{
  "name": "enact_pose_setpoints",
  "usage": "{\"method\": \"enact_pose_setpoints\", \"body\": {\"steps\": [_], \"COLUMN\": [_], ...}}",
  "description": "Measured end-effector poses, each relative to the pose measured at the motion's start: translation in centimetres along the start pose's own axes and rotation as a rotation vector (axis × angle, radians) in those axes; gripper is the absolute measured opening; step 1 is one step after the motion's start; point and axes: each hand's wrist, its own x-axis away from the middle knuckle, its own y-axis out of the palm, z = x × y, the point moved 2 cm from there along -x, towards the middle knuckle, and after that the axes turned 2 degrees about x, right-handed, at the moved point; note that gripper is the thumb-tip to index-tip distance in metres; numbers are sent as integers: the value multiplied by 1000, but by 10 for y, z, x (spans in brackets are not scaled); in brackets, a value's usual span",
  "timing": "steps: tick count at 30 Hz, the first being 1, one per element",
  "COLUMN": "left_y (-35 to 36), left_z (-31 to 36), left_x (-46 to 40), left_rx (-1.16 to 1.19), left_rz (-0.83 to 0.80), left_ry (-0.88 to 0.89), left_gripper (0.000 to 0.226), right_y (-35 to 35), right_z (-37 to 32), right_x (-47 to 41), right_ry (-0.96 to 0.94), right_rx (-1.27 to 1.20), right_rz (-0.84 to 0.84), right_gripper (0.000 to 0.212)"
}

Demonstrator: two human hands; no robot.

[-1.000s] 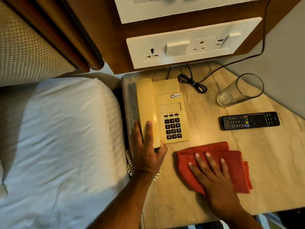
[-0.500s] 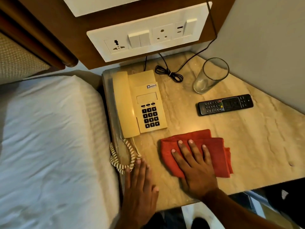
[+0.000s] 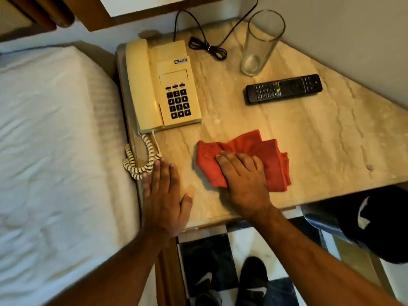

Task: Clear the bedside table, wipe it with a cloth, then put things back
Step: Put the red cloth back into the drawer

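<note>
Pressing the cloth [image 3: 271, 160] on the worktop [image 3: 320, 138], right hand [image 3: 245, 182] fingers bunch it; left hand [image 3: 164, 199] lies flat, fingers together beside the cord [image 3: 141, 164].

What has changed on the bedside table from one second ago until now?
The left hand let go of the phone handset and now lies flat on the table near the coiled cord. The right hand bunched the red cloth. Phone, glass and remote stayed put.
</note>
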Motion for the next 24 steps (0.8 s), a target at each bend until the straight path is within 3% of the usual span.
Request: {"method": "enact_pose_setpoints", "body": {"steps": [3,6,10,12,15,16,20,24], "left_y": [5,4,4,4,3,3,2,0], "left_z": [-1,-1,-2,-2,-2,-2,-1,-1], "left_x": [0,1,1,2,1,2,3,2], "left_rx": [-1,-5,-11,0,14,18,25,15], "left_rz": [17,21,23,31,37,39,38,33], "left_ry": [14,15,17,20,23,21,27,25], "left_gripper": [80,81,83,84,85,85,86,87], "right_y": [-6,-16,-16,-4,20,30,66,75], "right_z": [-4,-10,2,17,32,33,29,24], "right_x": [44,98,133,138,126,121,114,123], "right_ry": [-52,-105,12,67,170,179,174,199], "right_rx": [-44,-48,-147,-52,26,24,71,136], "right_rz": [3,-121,-655,-779,-833,-842,-831,-746], "right_gripper": [56,45,54,44,75,77,53,45]}}
